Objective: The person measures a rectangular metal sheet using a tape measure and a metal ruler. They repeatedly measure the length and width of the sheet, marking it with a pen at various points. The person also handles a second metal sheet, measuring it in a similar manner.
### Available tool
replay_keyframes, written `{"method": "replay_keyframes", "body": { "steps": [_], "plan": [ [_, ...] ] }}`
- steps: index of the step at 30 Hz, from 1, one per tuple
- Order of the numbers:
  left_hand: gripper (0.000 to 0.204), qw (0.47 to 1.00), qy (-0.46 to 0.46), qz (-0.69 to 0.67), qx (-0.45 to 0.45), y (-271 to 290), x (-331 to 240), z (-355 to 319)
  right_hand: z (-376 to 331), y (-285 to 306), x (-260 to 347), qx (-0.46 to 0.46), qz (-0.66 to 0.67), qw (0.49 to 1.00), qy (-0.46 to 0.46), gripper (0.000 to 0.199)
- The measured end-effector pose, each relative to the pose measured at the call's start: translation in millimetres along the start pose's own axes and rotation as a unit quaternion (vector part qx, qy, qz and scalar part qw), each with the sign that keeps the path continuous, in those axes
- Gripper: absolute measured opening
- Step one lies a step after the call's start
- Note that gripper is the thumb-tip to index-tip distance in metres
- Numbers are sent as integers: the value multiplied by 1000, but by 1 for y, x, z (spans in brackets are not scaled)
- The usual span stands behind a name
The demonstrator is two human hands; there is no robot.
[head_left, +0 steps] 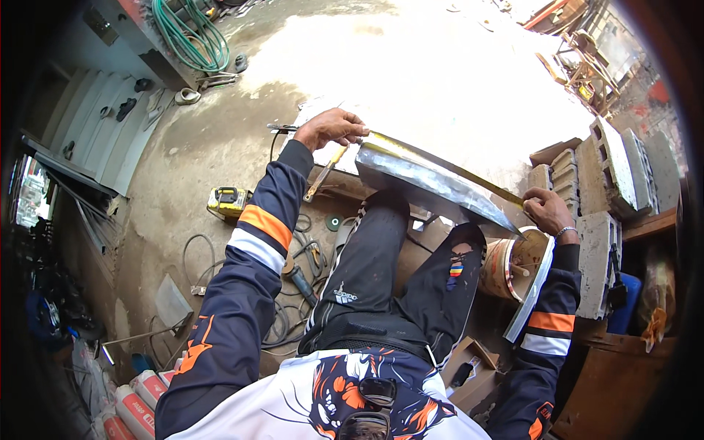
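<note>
A yellow measuring tape (449, 168) is stretched along the far edge of a long, shiny sheet-metal piece (429, 180) above my knees. My left hand (328, 129) pinches the tape at the metal's left end. At the other end, my right hand (548, 211) is closed round the tape, fingers curled; whether a tape case lies inside is hidden. Below the right hand stands a round bucket (499, 268) with sticks in it, and a pale metal strip (534, 290) leans against its side. A yellow-handled tool (323, 176) lies just below my left hand.
An angle grinder (299, 280) and tangled cables lie left of my legs, near a yellow-and-black boxy device (229, 202). Concrete blocks (598, 253) are stacked at the right. An open cardboard box (469, 370) sits beside my right hip. A green hose (192, 40) is coiled far left.
</note>
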State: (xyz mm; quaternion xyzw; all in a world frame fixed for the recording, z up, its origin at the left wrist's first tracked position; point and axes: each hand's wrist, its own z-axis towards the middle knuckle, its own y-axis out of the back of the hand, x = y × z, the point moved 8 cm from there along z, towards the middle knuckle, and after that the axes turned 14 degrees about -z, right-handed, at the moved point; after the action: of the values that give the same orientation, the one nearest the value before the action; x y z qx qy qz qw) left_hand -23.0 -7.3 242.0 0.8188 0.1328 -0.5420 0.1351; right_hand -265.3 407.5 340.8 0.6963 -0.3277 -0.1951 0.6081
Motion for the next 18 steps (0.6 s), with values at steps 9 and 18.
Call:
{"method": "replay_keyframes", "body": {
  "steps": [9,18],
  "plan": [
    [28,994,-18,-103,19,-1,15,7,7,-20,-10,17,37,999,2,32],
    [32,994,-21,-103,3,-5,19,3,14,-27,-11,34,32,999,5,35]
  ]
}}
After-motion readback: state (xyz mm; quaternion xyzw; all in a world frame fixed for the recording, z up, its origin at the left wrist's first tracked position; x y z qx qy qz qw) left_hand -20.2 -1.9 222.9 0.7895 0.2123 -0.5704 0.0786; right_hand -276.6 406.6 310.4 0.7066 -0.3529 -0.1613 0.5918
